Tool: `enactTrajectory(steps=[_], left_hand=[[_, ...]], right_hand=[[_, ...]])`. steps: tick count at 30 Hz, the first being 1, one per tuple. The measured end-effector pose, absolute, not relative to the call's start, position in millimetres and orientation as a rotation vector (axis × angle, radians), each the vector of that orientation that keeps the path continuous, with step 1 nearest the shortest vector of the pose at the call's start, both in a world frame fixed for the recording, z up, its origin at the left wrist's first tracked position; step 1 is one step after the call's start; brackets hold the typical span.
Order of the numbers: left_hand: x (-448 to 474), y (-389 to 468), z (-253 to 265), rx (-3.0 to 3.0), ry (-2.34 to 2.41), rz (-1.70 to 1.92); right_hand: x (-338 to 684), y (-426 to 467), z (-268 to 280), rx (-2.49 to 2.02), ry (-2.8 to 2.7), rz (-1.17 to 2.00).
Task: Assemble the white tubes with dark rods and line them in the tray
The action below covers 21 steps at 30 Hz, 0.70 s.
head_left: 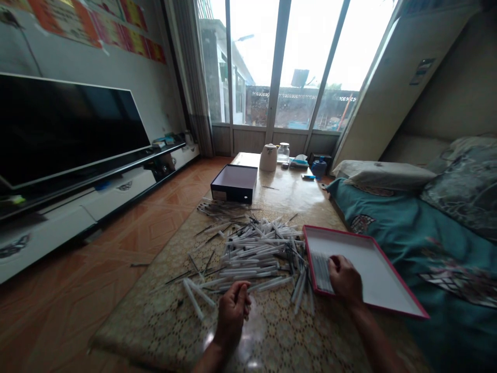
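A loose heap of whitish pen barrels (pixel 252 254) lies across the middle of the table, mixed with thin dark sticks that look like pen refills (pixel 289 254). My left hand (pixel 233 311) is closed at the near edge of the heap, thumb against the fingers; whatever it may hold is hidden. Inside a shallow box lid with a red rim (pixel 396 269), a neat row of slim grey-white pens (pixel 320 272) lies along the left side. Over the right edge of that row, my right hand (pixel 345 280) has its fingers pinched together, and their contents cannot be made out.
A dark open box (pixel 233 184) stands beyond the heap. Farther back on the patterned table (pixel 155 321) are a pale kettle (pixel 268 158), a glass jar (pixel 283 152) and a tissue pack (pixel 298 161). A teal-covered sofa (pixel 388 212) borders the right side.
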State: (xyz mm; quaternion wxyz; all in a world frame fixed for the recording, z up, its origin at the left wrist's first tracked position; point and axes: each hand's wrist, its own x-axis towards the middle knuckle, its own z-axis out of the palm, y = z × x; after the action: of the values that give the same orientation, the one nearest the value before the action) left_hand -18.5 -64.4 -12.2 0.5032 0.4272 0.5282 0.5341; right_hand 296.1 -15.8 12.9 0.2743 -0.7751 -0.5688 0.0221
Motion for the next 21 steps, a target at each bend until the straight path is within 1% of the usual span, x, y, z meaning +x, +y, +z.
enactTrajectory(steps=[4, 8, 10, 15, 21], left_hand=[[-19.7, -65.8, -11.3, 0.945, 1.276, 1.322], [-20.4, -66.9, -7.9, 0.867, 1.269, 1.352], [-20.7, -66.6, -7.2, 0.87, 1.268, 1.348], [-20.7, -67.2, -8.6, 0.925, 1.27, 1.332], [-19.3, -70.2, -0.7, 1.157, 1.304, 1.239]], right_hand=[[230.0, -10.6, 20.4, -1.738, -1.785, 0.223], [185.7, -18.1, 16.7, -1.609, -2.033, 0.295], [175.1, -25.6, 11.1, -1.618, -2.123, 0.219], [168.1, -36.1, -2.3, -1.73, -2.18, -0.166], [173.4, -33.0, -4.2, -1.679, -2.31, -0.384]])
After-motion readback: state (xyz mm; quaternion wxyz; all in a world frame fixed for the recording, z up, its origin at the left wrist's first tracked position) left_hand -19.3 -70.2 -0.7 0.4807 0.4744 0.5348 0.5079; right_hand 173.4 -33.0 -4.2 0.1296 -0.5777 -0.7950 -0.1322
